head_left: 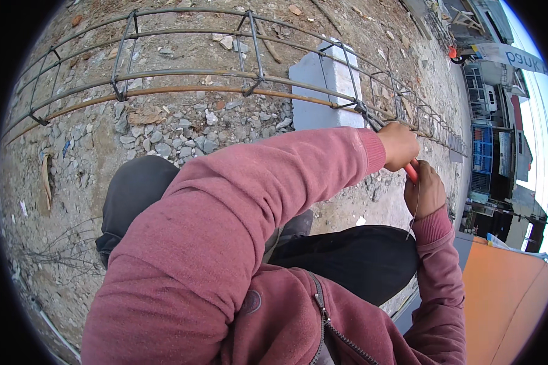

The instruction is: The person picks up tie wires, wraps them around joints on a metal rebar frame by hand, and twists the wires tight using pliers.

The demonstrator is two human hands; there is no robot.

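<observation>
Tying pincers with red handles (pixel 413 172) reach from my hands to the steel rebar cage (pixel 256 52). Their dark jaws are at a crossing of bar and stirrup, beside a pale concrete block (pixel 313 82). My left hand (pixel 402 146) is closed around the tool nearer its jaws. Just below, my right hand (pixel 426 187) has its fingers curled at the red handle end. A thin wire (pixel 416 210) hangs down by the right hand toward my knee; where its upper end goes is hidden. The left hand covers part of the tool.
The long cage runs across the top and away to the right, raised on blocks. Gravel and broken stone (pixel 189 137) cover the ground below it. Thin tangled wire (pixel 61 249) lies at the left. An orange panel (pixel 499 292) stands at the right, with buildings beyond.
</observation>
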